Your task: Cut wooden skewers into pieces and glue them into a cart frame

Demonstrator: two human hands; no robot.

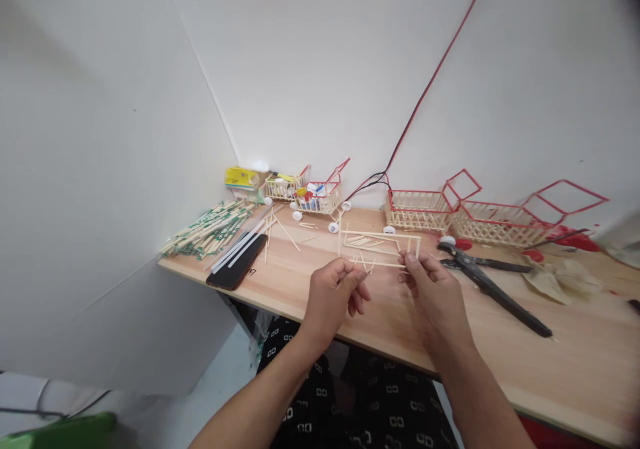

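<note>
A thin rectangular frame of wooden sticks [380, 236] is held up just above the wooden table [560, 362]. My left hand [334, 297] pinches its lower left part, fingers curled. My right hand [436, 297] grips the frame's lower right corner between thumb and fingers. A few loose sticks lie on the table under the frame.
Black scissors [493, 282] lie right of my hands. Red-rimmed stick baskets [493, 221] stand along the back wall, small wheeled stick carts [315, 196] at back left. A pile of wrapped sticks [210, 229] and a black phone [237, 262] sit at the left edge. A red cable [430, 82] runs up the wall.
</note>
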